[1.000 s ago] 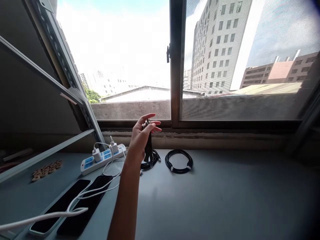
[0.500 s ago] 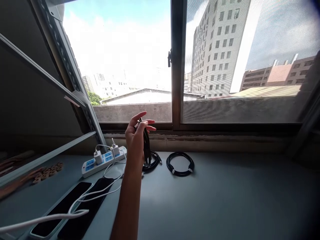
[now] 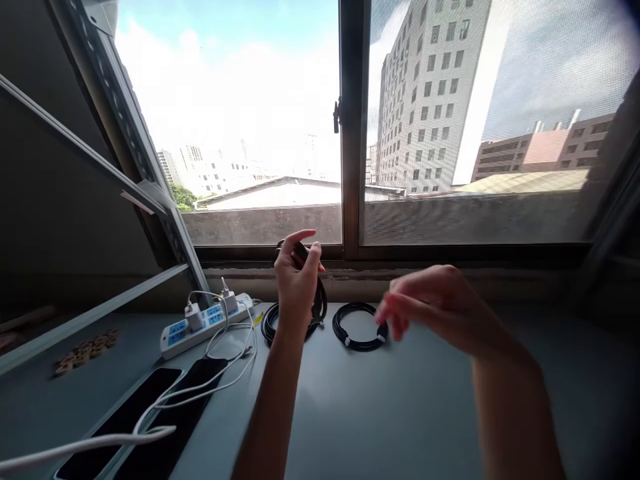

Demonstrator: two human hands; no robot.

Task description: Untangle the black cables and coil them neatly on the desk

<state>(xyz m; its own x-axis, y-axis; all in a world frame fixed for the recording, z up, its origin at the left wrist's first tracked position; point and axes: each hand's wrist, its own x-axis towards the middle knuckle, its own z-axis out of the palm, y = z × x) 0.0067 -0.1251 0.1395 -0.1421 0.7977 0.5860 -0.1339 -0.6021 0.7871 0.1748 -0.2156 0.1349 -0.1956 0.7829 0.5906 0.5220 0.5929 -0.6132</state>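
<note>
Raised in front of the window sill, my left hand (image 3: 299, 277) grips a coiled black cable (image 3: 321, 301), part of which hangs below the fingers. Behind that forearm another coiled black cable (image 3: 270, 323) lies on the table, partly hidden. A third black coil (image 3: 360, 345) with pale connector ends lies flat in the middle. My right hand (image 3: 435, 307) is over the table just right of this coil, its fingers bent together and blurred; whether they hold anything is hidden.
A white power strip (image 3: 205, 323) with plugs stands at the back left, with white cables (image 3: 195, 385) running from it. Two dark phones (image 3: 135, 407) lie front left. Small brown pieces (image 3: 86, 353) sit farther left, below a metal frame (image 3: 107, 309).
My right hand has come into view from the right. My left hand has moved right with its cable, which now shows as a loop. Another person's hand at the far left has withdrawn.
</note>
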